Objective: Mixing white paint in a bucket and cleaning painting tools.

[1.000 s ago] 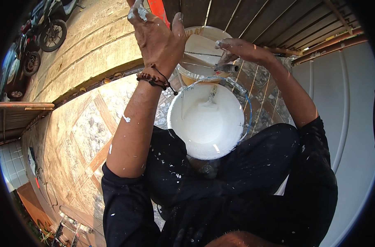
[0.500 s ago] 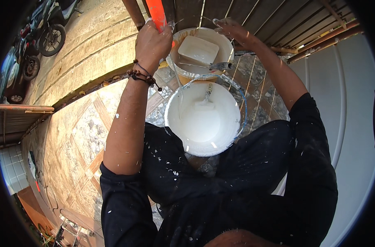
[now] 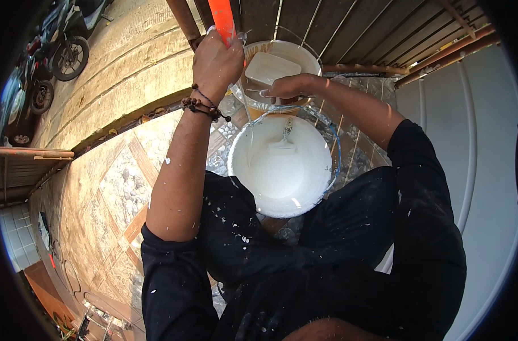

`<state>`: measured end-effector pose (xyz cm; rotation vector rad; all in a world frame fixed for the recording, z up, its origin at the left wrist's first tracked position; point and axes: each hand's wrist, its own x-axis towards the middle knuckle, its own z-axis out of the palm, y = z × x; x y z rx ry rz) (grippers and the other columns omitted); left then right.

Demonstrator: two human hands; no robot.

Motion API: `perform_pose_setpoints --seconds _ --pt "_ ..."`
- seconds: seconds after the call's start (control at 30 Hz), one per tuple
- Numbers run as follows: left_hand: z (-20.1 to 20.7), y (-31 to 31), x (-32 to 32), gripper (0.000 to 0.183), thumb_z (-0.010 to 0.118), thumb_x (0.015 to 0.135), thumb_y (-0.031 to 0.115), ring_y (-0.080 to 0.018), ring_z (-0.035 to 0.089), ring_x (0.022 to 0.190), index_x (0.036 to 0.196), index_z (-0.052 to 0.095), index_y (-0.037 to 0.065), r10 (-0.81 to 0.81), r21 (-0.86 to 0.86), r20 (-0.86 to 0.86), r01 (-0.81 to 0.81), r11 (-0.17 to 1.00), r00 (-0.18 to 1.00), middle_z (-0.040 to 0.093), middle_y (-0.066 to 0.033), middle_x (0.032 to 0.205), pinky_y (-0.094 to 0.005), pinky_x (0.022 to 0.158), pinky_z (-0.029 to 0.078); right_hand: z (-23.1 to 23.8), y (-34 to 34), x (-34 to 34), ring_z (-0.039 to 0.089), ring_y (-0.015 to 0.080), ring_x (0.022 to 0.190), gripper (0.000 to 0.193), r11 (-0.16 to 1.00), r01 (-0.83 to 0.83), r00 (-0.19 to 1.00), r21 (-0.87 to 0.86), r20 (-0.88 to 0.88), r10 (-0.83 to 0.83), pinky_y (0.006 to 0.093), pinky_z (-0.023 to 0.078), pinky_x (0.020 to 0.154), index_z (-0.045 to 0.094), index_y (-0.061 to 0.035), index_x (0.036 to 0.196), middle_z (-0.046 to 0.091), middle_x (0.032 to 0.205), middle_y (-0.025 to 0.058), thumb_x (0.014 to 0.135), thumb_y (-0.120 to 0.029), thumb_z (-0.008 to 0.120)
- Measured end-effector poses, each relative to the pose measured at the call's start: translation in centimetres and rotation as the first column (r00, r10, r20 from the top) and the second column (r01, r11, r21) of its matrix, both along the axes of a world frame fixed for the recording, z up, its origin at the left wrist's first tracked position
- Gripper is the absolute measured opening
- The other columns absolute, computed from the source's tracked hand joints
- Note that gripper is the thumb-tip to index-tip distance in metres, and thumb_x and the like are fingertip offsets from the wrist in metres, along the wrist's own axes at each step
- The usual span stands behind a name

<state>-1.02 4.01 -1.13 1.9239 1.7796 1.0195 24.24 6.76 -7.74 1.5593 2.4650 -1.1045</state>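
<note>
My left hand (image 3: 218,62) is closed around the bright orange handle (image 3: 222,18) of a tool; a thin rod runs down from below the hand toward the white bucket. My right hand (image 3: 290,88) is over the rear bucket (image 3: 313,57), its fingers curled at the dark-gripped tool with a thin metal rod that lies across it. Beside that hand, a pale rectangular tub (image 3: 270,68) sits in the rear bucket. Nearer me stands a white bucket (image 3: 236,165) with white paint (image 3: 279,176) inside. A paint-smeared flat tool (image 3: 284,136) leans on its inner wall.
The white bucket stands between my bent knees on a patterned tile floor (image 3: 122,176). A slatted fence (image 3: 338,28) rises beyond the buckets. To the right is a pale grey panel (image 3: 441,142). Parked motorbikes (image 3: 71,54) are at the far left.
My right hand has come down and left from the rear bucket's far right rim onto the dark-gripped tool. The left hand has shifted slightly right and down with the orange handle.
</note>
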Motion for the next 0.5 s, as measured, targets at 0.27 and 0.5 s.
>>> perform_pose_setpoints --seconds 0.27,0.5 --pt "0.3 0.3 0.2 0.045 0.059 0.093 0.038 -0.0471 0.064 0.099 0.1 0.062 -0.007 0.031 -0.071 -0.025 -0.033 0.997 0.999 0.067 -0.0302 0.102 -0.0511 0.085 0.052 -6.7 1.6 -5.2 0.067 0.0287 0.094 0.065 0.933 0.002 0.953 -0.361 0.284 0.107 0.0472 0.051 0.088 0.068 0.0022 0.119 0.072 0.097 0.0176 0.102 -0.055 0.042" --pt "0.2 0.8 -0.6 0.042 0.06 0.094 0.034 -0.0465 0.065 0.095 0.1 0.062 -0.007 -0.073 0.108 -0.106 0.084 0.991 0.992 0.067 -0.0314 0.098 -0.0514 0.081 0.053 -10.4 5.2 -4.8 0.069 0.0339 0.095 0.06 0.968 -0.233 0.884 -0.09 0.395 0.249 0.0465 0.051 0.089 0.072 0.0045 0.106 0.072 0.107 0.0219 0.095 -0.052 0.054"
